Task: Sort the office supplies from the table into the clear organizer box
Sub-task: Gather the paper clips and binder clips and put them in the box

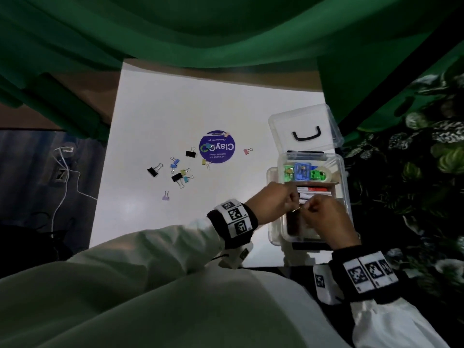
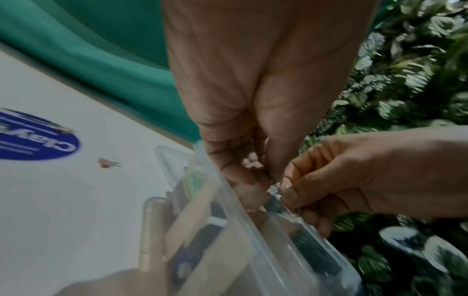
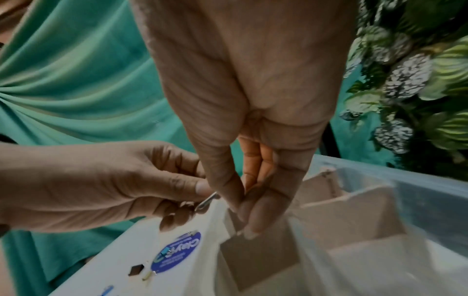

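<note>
Your white counter [image 1: 190, 101] is carrying the whole job, with a green drape hanging over its far edge. The clear organizer box [image 1: 344, 197] is sitting at the counter's right edge, its lid [image 1: 305, 126] standing open toward the far side. The box's far compartment is holding green and blue items and a roll of tape [image 1: 325, 173]; the next one is holding red and white pieces too small to name. A round blue sticker [image 1: 217, 149] is lying near the counter's middle. Both your hands are meeting over the near end of the box. Your left hand [image 1: 273, 204] is pinching a small silvery metal piece [image 3: 207, 200] between thumb and fingers; what it is, blur is hiding. Your right hand [image 1: 326, 219] is reaching down with its fingers [image 3: 255, 212] pressed together, their tips at the same piece, over a cardboard-walled compartment [image 3: 255, 258]; whether it is gripping the piece cannot be told. Binder clips are still lying loose on the counter left of the sticker: three black ones [image 1: 177, 177], several coloured ones [image 1: 174, 163], a purple one [image 1: 165, 196] nearer you, and a pink one [image 1: 247, 150] alone between sticker and box.
</note>
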A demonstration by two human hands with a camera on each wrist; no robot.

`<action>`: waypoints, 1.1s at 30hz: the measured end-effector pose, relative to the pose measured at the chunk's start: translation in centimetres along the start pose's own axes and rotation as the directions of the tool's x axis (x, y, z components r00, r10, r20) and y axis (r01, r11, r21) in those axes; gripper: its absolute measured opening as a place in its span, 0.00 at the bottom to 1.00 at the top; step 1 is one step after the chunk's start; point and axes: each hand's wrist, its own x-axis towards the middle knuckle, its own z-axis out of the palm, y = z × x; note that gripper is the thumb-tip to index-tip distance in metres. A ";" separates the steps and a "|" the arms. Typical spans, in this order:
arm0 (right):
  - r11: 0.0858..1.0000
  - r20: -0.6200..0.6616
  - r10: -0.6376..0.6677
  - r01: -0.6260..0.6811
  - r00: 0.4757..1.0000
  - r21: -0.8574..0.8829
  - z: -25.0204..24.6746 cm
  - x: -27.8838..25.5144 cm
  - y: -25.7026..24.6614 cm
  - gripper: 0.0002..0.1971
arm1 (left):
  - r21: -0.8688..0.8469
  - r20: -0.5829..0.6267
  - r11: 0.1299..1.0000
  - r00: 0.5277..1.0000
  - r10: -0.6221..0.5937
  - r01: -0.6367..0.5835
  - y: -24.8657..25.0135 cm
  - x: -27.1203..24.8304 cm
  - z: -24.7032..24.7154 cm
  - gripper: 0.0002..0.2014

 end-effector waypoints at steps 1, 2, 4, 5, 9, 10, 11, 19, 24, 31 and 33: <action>1.000 0.031 0.001 0.000 1.000 -0.028 0.1 0.0 0.7 0.11 | 0.029 0.029 0.999 0.999 0.020 -0.021 0.5 0.3 0.7 0.04; 0.998 0.063 -0.006 0.010 0.998 -0.060 0.3 0.0 1.3 0.10 | 0.066 0.055 0.997 0.998 0.036 -0.039 0.8 0.5 1.2 0.04; 0.989 0.108 -0.026 0.041 0.994 -0.141 0.5 0.0 1.8 0.06 | 0.138 0.083 0.987 0.994 0.068 -0.079 1.2 0.7 1.9 0.06; 0.980 0.120 -0.029 0.052 0.992 -0.194 0.4 0.1 2.0 0.05 | 0.158 0.081 0.983 0.993 0.085 -0.097 1.2 0.7 1.9 0.07; 0.990 0.076 -0.037 0.047 0.996 -0.136 0.2 0.5 1.7 0.07 | 0.123 -0.011 0.990 0.997 0.075 -0.073 -0.3 0.3 0.6 0.07; 0.996 0.040 -0.042 0.045 0.998 -0.077 0.2 0.5 0.9 0.06 | 0.108 -0.063 0.994 0.997 0.037 -0.030 -1.3 0.2 0.0 0.07; 0.998 -0.001 -0.060 0.060 0.998 -0.026 0.3 0.6 -0.1 0.05 | 0.092 -0.124 0.996 0.992 -0.007 0.019 -2.5 0.0 -0.8 0.07; 0.955 0.080 -0.269 0.255 0.960 0.153 9.5 5.7 -11.3 0.02 | 0.241 -0.438 0.823 0.814 -0.381 0.515 -18.1 -4.8 -7.1 0.21; 0.982 0.166 -0.151 0.128 0.975 0.137 16.9 10.2 -14.3 0.06 | 0.131 -0.485 0.610 0.587 -0.648 0.782 -24.6 -9.2 -11.2 0.39; 0.998 0.114 -0.063 0.061 0.992 0.020 21.8 14.2 -16.7 0.20 | 0.245 -0.341 0.684 0.721 -0.603 0.687 -28.7 -11.1 -9.8 0.49; 0.997 0.097 -0.074 0.076 0.993 -0.024 22.5 14.9 -16.9 0.21 | 0.279 -0.315 0.723 0.771 -0.553 0.632 -28.6 -11.0 -8.0 0.47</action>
